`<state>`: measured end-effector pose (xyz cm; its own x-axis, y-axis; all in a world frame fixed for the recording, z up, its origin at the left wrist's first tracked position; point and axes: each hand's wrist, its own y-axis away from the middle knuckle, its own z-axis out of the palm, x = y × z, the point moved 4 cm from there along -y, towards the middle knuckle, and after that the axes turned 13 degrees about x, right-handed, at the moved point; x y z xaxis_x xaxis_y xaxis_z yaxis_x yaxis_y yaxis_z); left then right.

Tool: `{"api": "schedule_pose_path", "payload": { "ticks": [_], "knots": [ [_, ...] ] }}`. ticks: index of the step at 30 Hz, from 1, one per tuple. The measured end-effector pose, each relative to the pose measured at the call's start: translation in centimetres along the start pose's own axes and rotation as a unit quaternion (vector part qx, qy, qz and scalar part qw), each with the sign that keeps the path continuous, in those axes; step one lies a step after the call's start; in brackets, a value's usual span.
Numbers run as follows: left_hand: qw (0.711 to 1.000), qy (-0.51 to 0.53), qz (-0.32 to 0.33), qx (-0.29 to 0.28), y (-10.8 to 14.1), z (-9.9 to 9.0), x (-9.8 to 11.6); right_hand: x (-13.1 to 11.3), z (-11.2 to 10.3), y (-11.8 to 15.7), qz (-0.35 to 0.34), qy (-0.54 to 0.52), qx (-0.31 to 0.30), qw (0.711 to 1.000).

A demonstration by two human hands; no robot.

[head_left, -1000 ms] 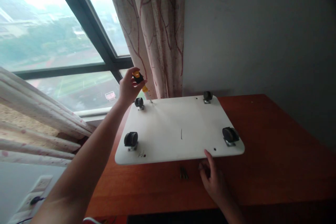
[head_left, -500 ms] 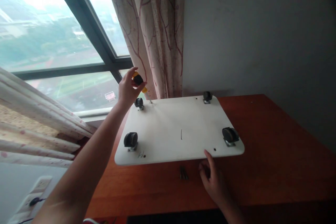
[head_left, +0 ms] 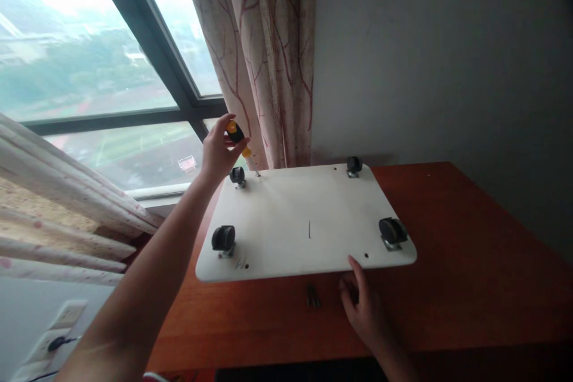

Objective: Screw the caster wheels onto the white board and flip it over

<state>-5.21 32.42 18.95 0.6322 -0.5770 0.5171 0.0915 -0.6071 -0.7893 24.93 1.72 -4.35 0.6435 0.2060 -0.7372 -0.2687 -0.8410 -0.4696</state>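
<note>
— On top of the reddish-brown counter (head_left: 461,262)?
— White board (head_left: 286,209), casters (head_left: 393,230) up. Screwdriver (head_left: 236,133) near ten o'clock, pinched in left grip (head_left: 219,149).
— Right grip (head_left: 364,304)?
— Half-open, empty, touching board's edge, five o'clock.

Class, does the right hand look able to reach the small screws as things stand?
Probably yes: the right hand is close beside the small screws, and no object shows between them.

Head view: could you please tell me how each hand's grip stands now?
Left hand: closed, holding the screwdriver.
Right hand: partly open, nothing visible in it, at the near edge of the white board.
</note>
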Motion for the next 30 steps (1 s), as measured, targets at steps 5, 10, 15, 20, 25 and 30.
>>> {"api": "schedule_pose_path", "payload": {
  "ticks": [5, 10, 15, 20, 25, 30],
  "knots": [
    [0.986, 0.149, -0.008, -0.08, 0.0, 1.0, -0.4, 0.1, 0.0, 0.0, 0.009, -0.004, -0.007, 1.0],
    [0.998, 0.034, -0.007, -0.051, -0.5, 0.7, 0.0, 0.0, -0.1, 0.0, 0.009, -0.002, -0.002, 1.0],
    [0.996, -0.016, 0.06, -0.059, -0.4, 0.9, 1.2, -0.2, -0.1, 0.0, 0.014, 0.0, -0.012, 1.0],
    [0.99, 0.089, 0.004, -0.109, -0.4, 1.7, 0.7, -0.2, -0.1, 0.0, 0.005, 0.004, -0.008, 1.0],
    [0.995, -0.099, 0.013, -0.01, -0.6, 0.8, 1.0, -0.1, 0.0, 0.0, 0.01, 0.008, -0.016, 1.0],
    [0.995, 0.054, 0.005, -0.078, -0.1, 1.2, 0.9, -0.1, 0.0, 0.0, 0.001, 0.003, -0.005, 1.0]
  ]
}}
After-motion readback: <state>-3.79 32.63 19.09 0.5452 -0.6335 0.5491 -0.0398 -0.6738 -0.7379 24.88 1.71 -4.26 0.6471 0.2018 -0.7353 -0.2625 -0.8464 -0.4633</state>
